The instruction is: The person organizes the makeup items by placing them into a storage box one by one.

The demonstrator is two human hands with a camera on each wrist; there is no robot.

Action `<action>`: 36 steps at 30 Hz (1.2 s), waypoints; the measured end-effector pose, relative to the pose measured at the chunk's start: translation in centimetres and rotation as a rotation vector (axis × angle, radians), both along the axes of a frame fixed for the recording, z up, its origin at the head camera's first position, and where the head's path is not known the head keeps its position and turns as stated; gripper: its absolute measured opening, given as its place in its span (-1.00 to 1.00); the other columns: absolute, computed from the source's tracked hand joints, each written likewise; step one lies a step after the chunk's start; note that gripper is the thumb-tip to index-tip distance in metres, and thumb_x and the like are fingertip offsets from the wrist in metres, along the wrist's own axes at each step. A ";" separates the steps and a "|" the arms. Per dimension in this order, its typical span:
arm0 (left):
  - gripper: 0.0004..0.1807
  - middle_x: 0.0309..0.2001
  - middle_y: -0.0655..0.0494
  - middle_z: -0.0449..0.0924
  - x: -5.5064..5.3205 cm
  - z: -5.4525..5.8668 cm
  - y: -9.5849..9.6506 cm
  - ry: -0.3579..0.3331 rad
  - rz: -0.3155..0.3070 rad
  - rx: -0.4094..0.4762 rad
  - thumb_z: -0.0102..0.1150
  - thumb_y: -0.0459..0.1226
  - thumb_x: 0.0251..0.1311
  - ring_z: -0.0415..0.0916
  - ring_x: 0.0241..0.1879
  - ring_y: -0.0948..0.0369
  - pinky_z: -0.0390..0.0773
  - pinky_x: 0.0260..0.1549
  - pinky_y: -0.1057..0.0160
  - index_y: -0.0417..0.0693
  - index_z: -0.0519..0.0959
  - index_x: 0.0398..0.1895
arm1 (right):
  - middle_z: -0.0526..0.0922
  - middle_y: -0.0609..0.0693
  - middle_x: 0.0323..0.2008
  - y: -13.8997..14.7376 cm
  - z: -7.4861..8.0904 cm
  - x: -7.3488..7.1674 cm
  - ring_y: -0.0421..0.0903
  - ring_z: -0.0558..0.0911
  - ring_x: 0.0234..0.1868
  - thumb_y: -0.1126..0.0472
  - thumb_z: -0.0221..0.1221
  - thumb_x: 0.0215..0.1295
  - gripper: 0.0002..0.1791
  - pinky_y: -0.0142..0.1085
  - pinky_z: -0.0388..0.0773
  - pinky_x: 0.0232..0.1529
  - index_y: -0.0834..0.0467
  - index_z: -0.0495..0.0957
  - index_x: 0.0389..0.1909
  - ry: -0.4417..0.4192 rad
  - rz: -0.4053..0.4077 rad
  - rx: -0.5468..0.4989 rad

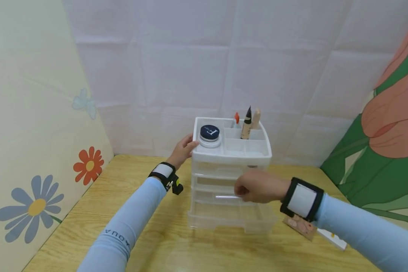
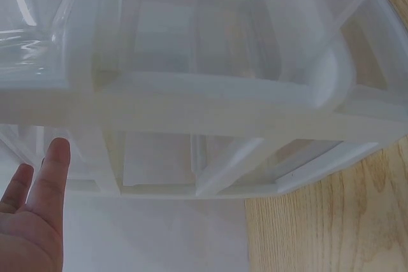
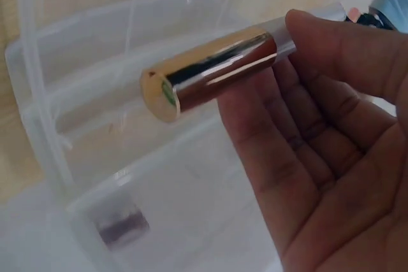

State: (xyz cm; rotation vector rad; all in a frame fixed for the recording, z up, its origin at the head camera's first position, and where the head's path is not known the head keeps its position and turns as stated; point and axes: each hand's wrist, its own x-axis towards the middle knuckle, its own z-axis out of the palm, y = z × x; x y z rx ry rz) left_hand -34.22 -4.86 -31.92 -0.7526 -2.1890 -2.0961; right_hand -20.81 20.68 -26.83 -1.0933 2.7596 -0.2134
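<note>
My right hand [image 1: 260, 186] pinches a slim lip gloss tube [image 3: 210, 71] between thumb and fingers, gold at one end and pale at the other. It is over the front of a white organizer [image 1: 231, 159] with clear drawers. The bottom drawer [image 1: 221, 221] is pulled out, below that hand. My left hand [image 1: 183, 152] rests against the organizer's left side near the top rim, its fingers [image 2: 50, 179] straight in the left wrist view. On top of the organizer sit a dark-lidded round jar [image 1: 209, 133] and a beige-and-black pen-like cosmetic [image 1: 246, 124].
A red-tipped item [image 1: 237, 118] and a beige stick [image 1: 256, 118] stand in the organizer's rear compartments. To the right, a patterned palette [image 1: 300, 226] and a white flat item [image 1: 333, 239] lie on the wooden table [image 1: 156, 241]. A white cloth backdrop [image 1: 163, 75] hangs behind.
</note>
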 end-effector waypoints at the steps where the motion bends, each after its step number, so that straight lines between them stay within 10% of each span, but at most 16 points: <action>1: -0.39 0.31 -0.23 0.30 0.0 0.0 0.0 -0.001 0.001 -0.001 -0.06 -0.20 0.38 0.36 0.21 -0.09 0.46 0.14 -0.02 -0.19 0.17 0.46 | 0.51 -0.25 -0.54 -0.3 -0.3 -0.2 -0.27 0.46 -0.50 0.33 0.31 0.13 -0.88 -0.34 0.51 -0.41 0.03 0.62 -0.46 -0.016 0.009 0.003; 11: -0.39 0.33 -0.21 0.29 0.0 -0.3 -0.1 -0.006 -0.002 -0.009 -0.07 -0.18 0.39 0.35 0.22 -0.08 0.47 0.14 -0.02 -0.17 0.17 0.46 | 0.54 -0.21 -0.55 -2.5 -3.0 -1.0 -0.25 0.50 -0.48 0.44 0.31 0.04 -0.79 -0.34 0.53 -0.41 0.04 0.63 -0.51 -0.178 -0.018 0.060; 36: -0.36 0.33 -0.22 0.27 0.1 0.3 -0.2 -0.005 -0.012 -0.004 -0.06 -0.18 0.37 0.37 0.21 -0.10 0.48 0.12 0.01 -0.17 0.15 0.47 | 0.55 -0.19 -0.60 -3.9 -5.2 -1.6 -0.27 0.50 -0.54 0.46 0.30 0.02 -0.74 -0.39 0.50 -0.50 0.01 0.56 -0.58 -0.266 -0.038 0.173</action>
